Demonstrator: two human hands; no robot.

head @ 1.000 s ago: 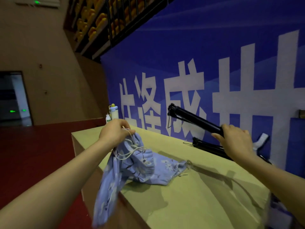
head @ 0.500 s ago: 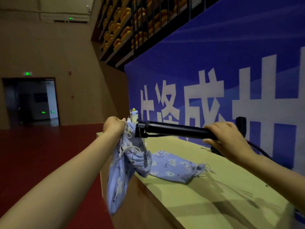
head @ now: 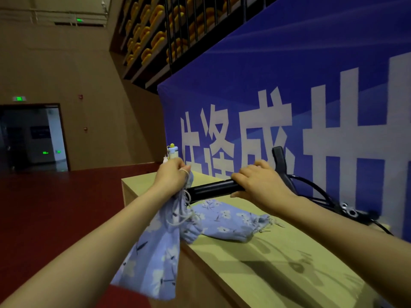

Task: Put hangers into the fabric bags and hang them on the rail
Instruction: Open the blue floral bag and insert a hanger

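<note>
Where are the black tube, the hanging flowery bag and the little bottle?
Black round tube (head: pixel 211 189): head view, bare middle.
Hanging blue flowery fabric bag (head: pixel 153 263): head view, lower half.
Small white bottle with yellow knob (head: pixel 172 150): head view, cap.

Item count:

- Floral fabric bags: two, the hanging fabric bag (head: pixel 153 258) and the flat fabric bag (head: pixel 226 221).
- Black bar (head: pixel 211 190): one.
- Upright black post (head: pixel 279 160): one.
- Grips: two, the left grip (head: pixel 172 176) and the right grip (head: pixel 260 185).
- Worktop (head: pixel 266 265): one.
- Bottles: two, the tall bottle (head: pixel 173 152) and the small bottle (head: pixel 165 160).
- Blue banner (head: pixel 289 74): one.
- Doorway (head: pixel 33 138): one.
- Black cables: number cannot be determined.
</note>
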